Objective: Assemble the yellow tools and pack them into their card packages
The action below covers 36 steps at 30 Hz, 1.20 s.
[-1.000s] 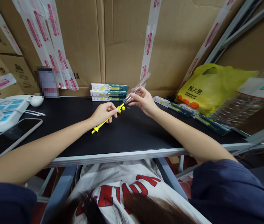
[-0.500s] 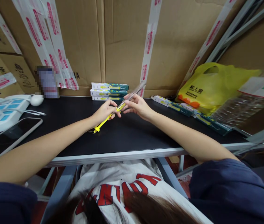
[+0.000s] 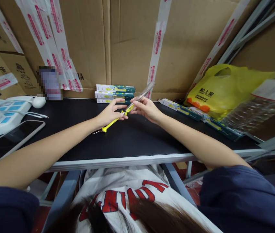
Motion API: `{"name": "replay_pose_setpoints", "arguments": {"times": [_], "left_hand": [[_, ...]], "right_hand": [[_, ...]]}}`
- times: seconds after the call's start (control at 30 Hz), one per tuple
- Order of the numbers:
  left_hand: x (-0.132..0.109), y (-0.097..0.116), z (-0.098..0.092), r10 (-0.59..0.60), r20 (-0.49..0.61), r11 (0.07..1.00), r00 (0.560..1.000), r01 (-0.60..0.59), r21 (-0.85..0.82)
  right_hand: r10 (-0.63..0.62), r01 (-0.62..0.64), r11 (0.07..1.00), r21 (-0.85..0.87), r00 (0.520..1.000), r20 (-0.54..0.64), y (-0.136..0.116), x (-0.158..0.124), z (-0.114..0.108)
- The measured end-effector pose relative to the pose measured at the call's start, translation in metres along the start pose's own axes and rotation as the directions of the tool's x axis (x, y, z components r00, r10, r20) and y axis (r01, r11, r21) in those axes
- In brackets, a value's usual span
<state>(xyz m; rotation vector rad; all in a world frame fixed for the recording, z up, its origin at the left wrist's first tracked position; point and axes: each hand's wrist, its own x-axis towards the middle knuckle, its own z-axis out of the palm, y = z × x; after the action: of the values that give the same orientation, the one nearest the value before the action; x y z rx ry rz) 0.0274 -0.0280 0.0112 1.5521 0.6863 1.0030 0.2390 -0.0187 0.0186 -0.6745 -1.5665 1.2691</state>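
Observation:
A slim yellow stick-like tool point(image 3: 111, 125), with a thin metal wire at its lower end, slants over the black table. My left hand point(image 3: 111, 113) pinches it between thumb and fingers near the middle, the index finger lifted a little. My right hand point(image 3: 147, 109) grips a clear plastic tube point(image 3: 143, 94) that points up and away to the right. The tool's upper part, with dark markings, meets the tube's lower end between both hands. How far it sits inside is hard to tell. Behind my hands stand stacked slim boxes point(image 3: 114, 96) picturing a yellow hooked tool.
More such boxes point(image 3: 188, 111) lie at the right, by a yellow plastic bag point(image 3: 215, 90) and a large clear bottle point(image 3: 251, 108). Left are a power strip point(image 3: 18, 108), cables and a tablet point(image 3: 11, 140). A cardboard wall point(image 3: 132, 48) closes the back.
The yellow tool's lower end has risen slightly to the right, and its wire shows more. My left fingers have shifted and spread a little. My right hand still holds the tube.

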Motion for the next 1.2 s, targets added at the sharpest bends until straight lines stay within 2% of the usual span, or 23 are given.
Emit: {"name": "replay_pose_setpoints", "arguments": {"times": [0.23,0.43,0.6,0.77,0.97,1.1,1.2], "left_hand": [[-0.006,0.006,0.005,0.057,0.089,0.998,0.994,-0.057,-0.003],[-0.008,0.006,0.004,0.021,0.057,0.999,0.998,-0.023,0.03],[-0.009,0.007,0.006,0.001,0.057,1.0,0.998,-0.001,0.014],[-0.008,0.006,0.007,-0.032,0.055,0.999,0.998,0.032,0.006],[-0.003,-0.001,0.003,-0.15,0.018,0.985,0.989,0.148,0.085],[0.001,-0.006,0.0,-0.134,0.02,0.971,0.991,0.127,0.204],[0.002,-0.007,-0.001,-0.141,0.031,0.964,0.99,0.13,0.233]], "right_hand": [[0.059,-0.064,0.998,0.026,0.986,0.155,0.003,-0.006,0.01],[-0.005,0.017,0.999,-0.046,0.968,0.25,0.004,-0.006,0.01],[-0.004,0.028,0.997,-0.073,0.955,0.298,0.001,-0.008,0.012],[0.016,-0.001,0.998,-0.064,0.969,0.246,-0.004,-0.006,0.005],[-0.008,0.022,0.993,-0.112,0.992,0.125,-0.017,0.004,-0.023],[-0.05,0.053,0.989,-0.136,0.998,0.029,-0.024,0.011,-0.042],[-0.078,0.077,0.99,-0.117,0.997,-0.001,-0.027,0.013,-0.05]]}}
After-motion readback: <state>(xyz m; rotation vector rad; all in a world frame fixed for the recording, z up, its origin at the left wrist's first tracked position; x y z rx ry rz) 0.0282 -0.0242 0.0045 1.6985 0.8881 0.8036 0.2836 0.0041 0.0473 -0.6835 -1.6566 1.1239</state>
